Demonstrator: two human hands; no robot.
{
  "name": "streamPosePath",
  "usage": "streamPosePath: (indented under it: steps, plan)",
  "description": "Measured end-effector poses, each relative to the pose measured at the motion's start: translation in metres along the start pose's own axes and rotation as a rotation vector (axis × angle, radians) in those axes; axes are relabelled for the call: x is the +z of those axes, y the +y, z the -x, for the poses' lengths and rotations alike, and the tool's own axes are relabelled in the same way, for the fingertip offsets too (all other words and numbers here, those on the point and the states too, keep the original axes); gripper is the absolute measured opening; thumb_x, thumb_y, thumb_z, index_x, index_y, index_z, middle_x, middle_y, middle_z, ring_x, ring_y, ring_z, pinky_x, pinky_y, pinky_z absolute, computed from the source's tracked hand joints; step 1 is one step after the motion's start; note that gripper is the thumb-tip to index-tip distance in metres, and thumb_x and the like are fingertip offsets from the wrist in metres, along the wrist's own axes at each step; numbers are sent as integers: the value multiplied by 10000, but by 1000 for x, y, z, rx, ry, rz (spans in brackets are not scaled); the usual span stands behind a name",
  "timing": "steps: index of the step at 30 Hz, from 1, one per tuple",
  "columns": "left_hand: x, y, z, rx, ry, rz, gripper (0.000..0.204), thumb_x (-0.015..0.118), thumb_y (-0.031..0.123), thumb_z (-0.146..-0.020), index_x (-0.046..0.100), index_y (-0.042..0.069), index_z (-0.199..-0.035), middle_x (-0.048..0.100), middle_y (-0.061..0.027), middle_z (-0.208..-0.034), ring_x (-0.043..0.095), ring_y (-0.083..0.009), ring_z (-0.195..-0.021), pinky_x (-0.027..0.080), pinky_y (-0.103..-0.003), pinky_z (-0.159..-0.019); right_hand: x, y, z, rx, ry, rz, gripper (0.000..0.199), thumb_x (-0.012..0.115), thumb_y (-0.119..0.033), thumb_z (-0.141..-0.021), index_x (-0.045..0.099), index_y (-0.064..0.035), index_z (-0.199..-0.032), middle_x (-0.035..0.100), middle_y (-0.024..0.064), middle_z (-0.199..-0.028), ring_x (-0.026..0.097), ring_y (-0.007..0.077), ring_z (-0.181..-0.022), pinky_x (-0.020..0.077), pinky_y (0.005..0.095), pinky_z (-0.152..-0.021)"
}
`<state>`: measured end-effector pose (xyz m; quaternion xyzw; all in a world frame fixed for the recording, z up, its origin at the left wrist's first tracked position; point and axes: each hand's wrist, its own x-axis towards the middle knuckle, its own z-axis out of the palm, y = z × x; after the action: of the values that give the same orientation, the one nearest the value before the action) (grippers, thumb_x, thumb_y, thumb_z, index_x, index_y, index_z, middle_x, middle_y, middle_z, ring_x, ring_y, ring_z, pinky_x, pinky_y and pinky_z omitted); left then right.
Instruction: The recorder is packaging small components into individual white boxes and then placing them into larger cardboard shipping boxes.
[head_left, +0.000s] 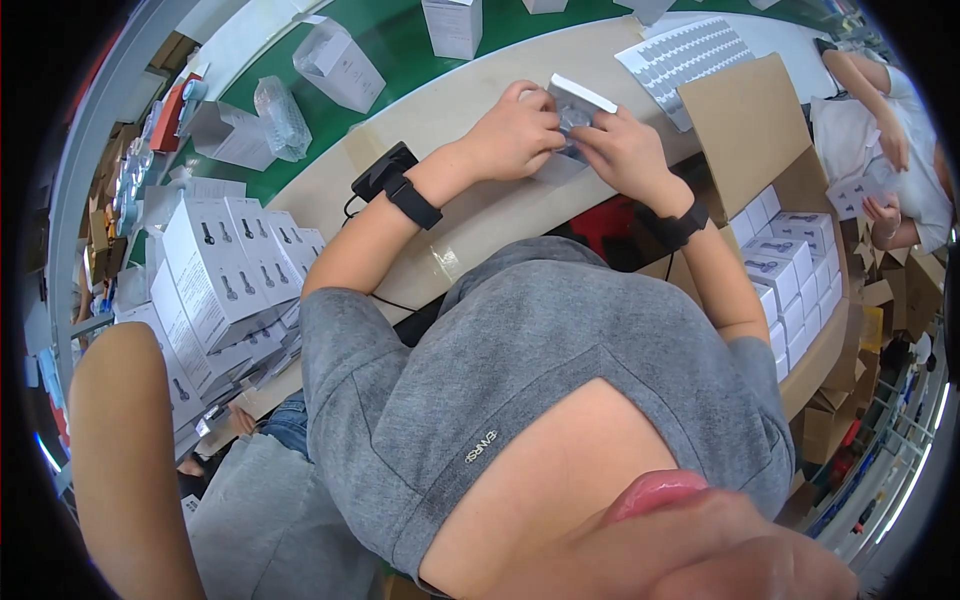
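In the head view, the person's left hand (520,130) is curling closely around the left side of an open white box (560,172), and the right hand (627,150) is gripping its right side, thumb and fingers drawn narrow near the raised flap (583,94). The box is sitting between both hands, over the near part of the pale bench (440,115); its contents are showing only as something clear, too small to identify. A black device (385,171) is resting just beyond the left forearm. A sheet of grey labels (690,62) is lying beyond the right hand, beside an open brown carton (745,108), which is holding rows of small white boxes (778,268). Printed white boxes (215,265) are standing stacked at the left. On the green surface (395,55), a bubble-wrapped item (283,120) is lying beside white packaging. At the far right, a co-worker (925,150) is handling a white box.
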<state>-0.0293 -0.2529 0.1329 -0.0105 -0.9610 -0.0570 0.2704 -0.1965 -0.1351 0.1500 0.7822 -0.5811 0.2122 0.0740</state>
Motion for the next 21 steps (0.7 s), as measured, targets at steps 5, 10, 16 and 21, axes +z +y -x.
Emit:
streamPosePath:
  steps: [5,10,16,21]
  plan:
    - [-3,0,-6,-71,-72,7,87,542,143,-665,622,112,-678,594,-44,-693,543,-203,-782,357,-351,-833,-15,6,0,-85,1,58,94,616,-133,-703,575,-75,-763,530,57,-796,521,229,-772,424,305,-594]
    - [13,1,-27,-151,-206,-131,116,582,184,-647,642,112,-717,602,-71,-666,577,-226,-695,411,-353,-746,-11,7,6,-92,-5,56,83,605,-126,-712,552,-63,-727,529,67,-822,515,241,-797,414,326,-652]
    - [17,5,-41,-230,-395,-96,184,658,213,-613,643,80,-739,610,-88,-653,599,-247,-721,465,-362,-627,-6,9,8,-47,-14,-36,82,596,-111,-717,542,-49,-722,532,77,-842,510,258,-819,405,342,-692]
    - [12,-12,-37,-252,-338,73,273,709,238,-597,648,54,-789,629,-102,-742,604,-244,-738,473,-348,-584,-9,14,14,36,31,-73,86,599,-95,-711,537,-39,-729,542,86,-883,521,259,-852,407,321,-715]
